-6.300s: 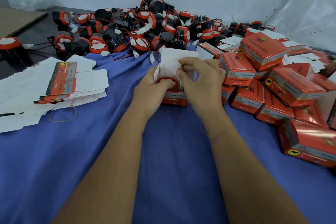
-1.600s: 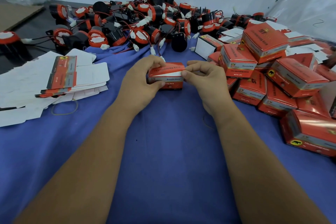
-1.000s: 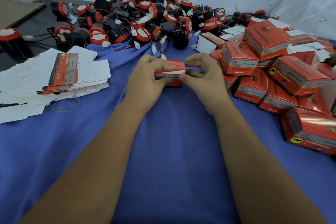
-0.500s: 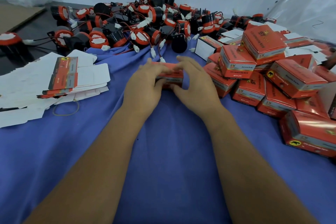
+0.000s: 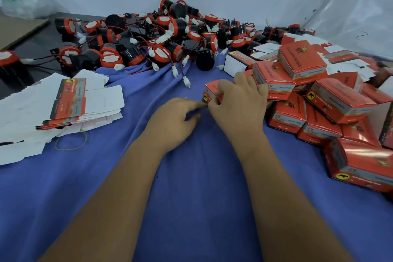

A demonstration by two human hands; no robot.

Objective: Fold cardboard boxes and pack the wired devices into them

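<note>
My right hand [image 5: 238,100] grips a closed red box [image 5: 212,91] at the left edge of the packed boxes [image 5: 302,91], my left hand [image 5: 176,117] lies open beside it; placing appears underway, next fetch a flat carton [image 5: 70,100] at left.

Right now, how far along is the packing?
Done: a heap of closed boxes at the right. In hand: the right hand grips one box beside that heap; the left hand lies open near it. Left: a big pile of loose devices at the back and a stack of flat blanks to fold.
</note>
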